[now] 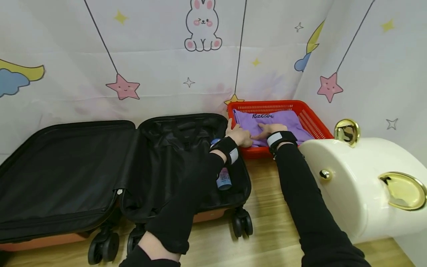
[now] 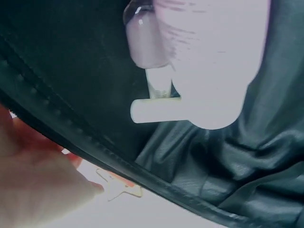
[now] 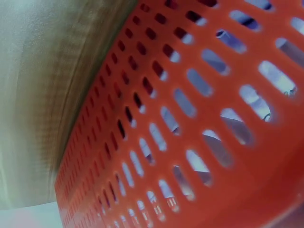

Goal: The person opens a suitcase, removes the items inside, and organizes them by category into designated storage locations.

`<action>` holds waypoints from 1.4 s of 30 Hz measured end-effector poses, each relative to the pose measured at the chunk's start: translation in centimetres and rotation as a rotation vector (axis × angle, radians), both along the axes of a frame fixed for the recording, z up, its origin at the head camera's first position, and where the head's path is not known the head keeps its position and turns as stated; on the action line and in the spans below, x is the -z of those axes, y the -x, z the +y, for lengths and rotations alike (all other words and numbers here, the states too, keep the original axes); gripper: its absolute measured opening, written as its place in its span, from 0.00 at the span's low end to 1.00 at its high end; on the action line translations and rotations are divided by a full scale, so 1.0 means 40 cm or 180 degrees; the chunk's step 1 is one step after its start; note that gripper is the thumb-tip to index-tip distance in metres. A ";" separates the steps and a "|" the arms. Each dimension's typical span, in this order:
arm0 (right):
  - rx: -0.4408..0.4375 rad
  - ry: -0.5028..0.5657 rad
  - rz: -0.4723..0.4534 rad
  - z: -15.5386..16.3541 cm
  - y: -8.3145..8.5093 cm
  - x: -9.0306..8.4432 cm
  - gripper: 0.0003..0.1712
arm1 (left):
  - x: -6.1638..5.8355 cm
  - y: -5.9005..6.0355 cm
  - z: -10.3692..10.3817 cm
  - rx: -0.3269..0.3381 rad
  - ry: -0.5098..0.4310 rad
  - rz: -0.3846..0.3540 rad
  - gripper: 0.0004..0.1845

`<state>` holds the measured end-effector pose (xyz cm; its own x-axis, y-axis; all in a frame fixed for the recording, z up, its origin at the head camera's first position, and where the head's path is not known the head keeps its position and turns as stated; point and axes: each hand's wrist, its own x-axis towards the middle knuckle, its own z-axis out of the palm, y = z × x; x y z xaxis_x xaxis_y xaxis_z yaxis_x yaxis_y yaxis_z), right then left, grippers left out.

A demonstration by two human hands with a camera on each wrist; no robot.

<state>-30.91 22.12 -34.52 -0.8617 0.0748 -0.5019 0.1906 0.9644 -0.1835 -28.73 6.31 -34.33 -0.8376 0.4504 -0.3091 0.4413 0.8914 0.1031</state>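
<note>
Cartoon-printed fabric point(image 1: 160, 63) with stars, moons and a rabbit hangs behind a wooden floor point(image 1: 267, 230), closing the scene off as a backdrop. On that floor a small wheeled suitcase point(image 1: 126, 170) lies fully open, both black-lined halves flat, so its inside can be reached from above. A blue-and-pink bottle point(image 1: 223, 180) lies in the right half near the edge; the left wrist view shows a pale pump bottle point(image 2: 199, 61) against the dark lining, probably the same one, though the picture is too blurred to be sure.

Just beside the suitcase's far right corner stands a red plastic basket point(image 1: 313, 118), its slotted wall point(image 3: 190, 133) filling the right wrist view. A folded purple T-shirt point(image 1: 267, 124) with dark lettering lies flat in the basket, near enough to the suitcase that both hands reach it without shifting.

The left hand point(image 1: 238, 135) rests at the shirt's near left edge, fingers curled down over the fabric. The right hand point(image 1: 271, 129) lies on the shirt's middle, fingers stretched out flat and close together, pressing the cloth down so that the fold keeps its shape. Whether the left thumb is under the fabric I cannot tell.

To the right stands a cream-coloured cabinet point(image 1: 360, 185) with gold fittings, well apart from the hands.
</note>
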 end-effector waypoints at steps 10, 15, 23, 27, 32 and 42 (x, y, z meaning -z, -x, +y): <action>0.0030 0.0062 -0.0077 0.005 0.015 0.018 0.54 | -0.036 0.017 -0.105 0.0139 -0.1053 0.0284 0.26; 0.0057 0.0144 -0.0070 0.007 0.017 0.035 0.55 | -0.046 0.005 -0.167 -0.0124 -0.1167 0.0183 0.31; 0.0063 0.0264 -0.0009 0.006 0.003 0.034 0.56 | -0.053 -0.011 -0.250 -0.0419 -0.1035 0.0137 0.32; 0.0016 0.0266 0.0008 0.008 0.004 0.040 0.56 | -0.056 -0.020 -0.278 -0.0453 -0.0968 0.0090 0.32; -0.0168 0.0167 0.0184 0.007 0.011 0.058 0.57 | -0.048 -0.029 -0.306 -0.0422 -0.0792 -0.0016 0.33; -0.0449 -0.0111 0.0845 -0.041 0.036 -0.032 0.45 | -0.031 -0.045 -0.346 -0.0415 -0.0627 -0.0139 0.34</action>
